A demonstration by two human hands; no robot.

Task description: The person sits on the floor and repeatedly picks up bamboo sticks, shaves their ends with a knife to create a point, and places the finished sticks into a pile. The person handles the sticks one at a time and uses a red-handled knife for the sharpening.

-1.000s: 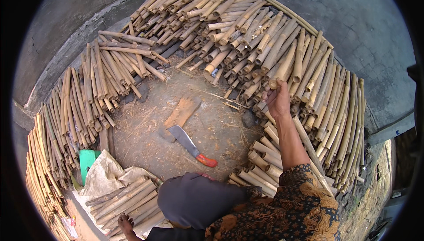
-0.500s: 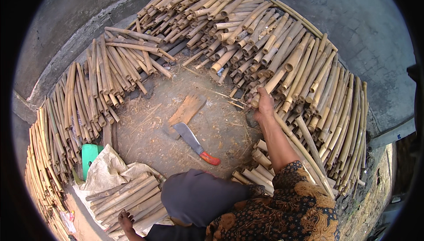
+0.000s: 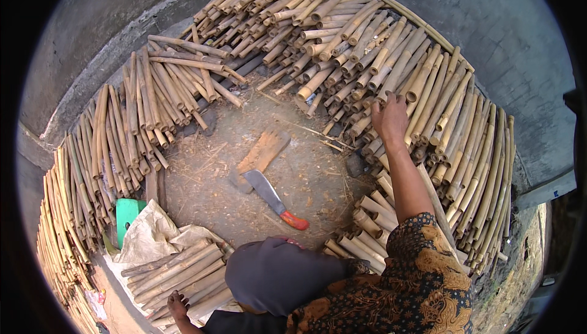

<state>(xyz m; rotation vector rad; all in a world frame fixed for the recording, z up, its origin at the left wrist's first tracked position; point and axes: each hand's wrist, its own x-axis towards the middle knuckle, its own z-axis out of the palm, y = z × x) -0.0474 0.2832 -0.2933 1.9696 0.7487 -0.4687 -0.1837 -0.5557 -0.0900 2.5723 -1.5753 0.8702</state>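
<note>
My right hand (image 3: 389, 118) reaches onto the bamboo pile (image 3: 400, 65) at the right. Its thumb and fingers are apart at the cut ends of some pieces, and I see no piece held in it. My left hand (image 3: 178, 305) hangs over a bundle of bamboo pieces (image 3: 177, 276) at the lower left, its fingers loosely bent and apart, holding nothing. Near my right forearm lies a smaller stack of cut bamboo (image 3: 370, 227). A machete (image 3: 264, 192) with a red handle rests on the floor, its blade tip beside a wooden block (image 3: 264, 150).
Bamboo pieces (image 3: 116, 138) are heaped along the left and far sides, against a grey wall (image 3: 483, 34). A green object (image 3: 128, 218) and a pale sack (image 3: 150, 235) lie at the left. Chips and splinters litter the concrete floor (image 3: 205, 193).
My right hand, closed on a thick bamboo piece before, has let go and moved up and right onto the pile. The left hand has barely moved.
</note>
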